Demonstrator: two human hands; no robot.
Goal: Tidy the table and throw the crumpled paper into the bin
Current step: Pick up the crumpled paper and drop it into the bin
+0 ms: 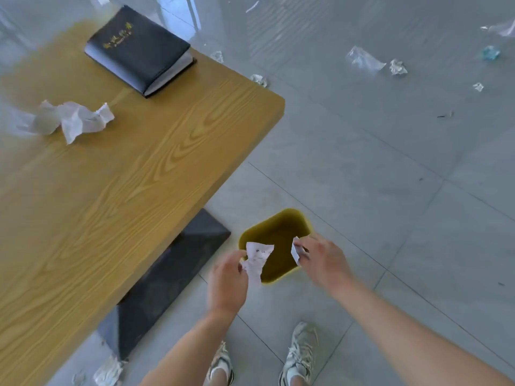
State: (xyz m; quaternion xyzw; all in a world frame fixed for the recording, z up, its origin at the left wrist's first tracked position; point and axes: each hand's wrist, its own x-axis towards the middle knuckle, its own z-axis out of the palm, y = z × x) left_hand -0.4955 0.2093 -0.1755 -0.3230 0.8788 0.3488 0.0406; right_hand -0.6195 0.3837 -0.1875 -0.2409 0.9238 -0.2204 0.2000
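A yellow bin (pixel 303 220) stands on the floor beside the wooden table (pixel 133 190). Both my hands hover over its mouth. My left hand (pixel 227 282) pinches a crumpled piece of printed paper (pixel 257 259) above the bin's near left rim. My right hand (pixel 324 261) grips a smaller paper scrap (pixel 295 253) over the bin's right side. Another crumpled paper (pixel 71 119) lies on the table's left part, apart from my hands. A black book (pixel 139 48) rests closed near the table's far corner.
The table's dark base (pixel 167 277) sits on the floor left of the bin. Several crumpled papers and plastic scraps (pixel 365 61) litter the grey tiled floor at the back right, with more paper (pixel 108 371) near the base. My two shoes (pixel 301 355) stand below the bin.
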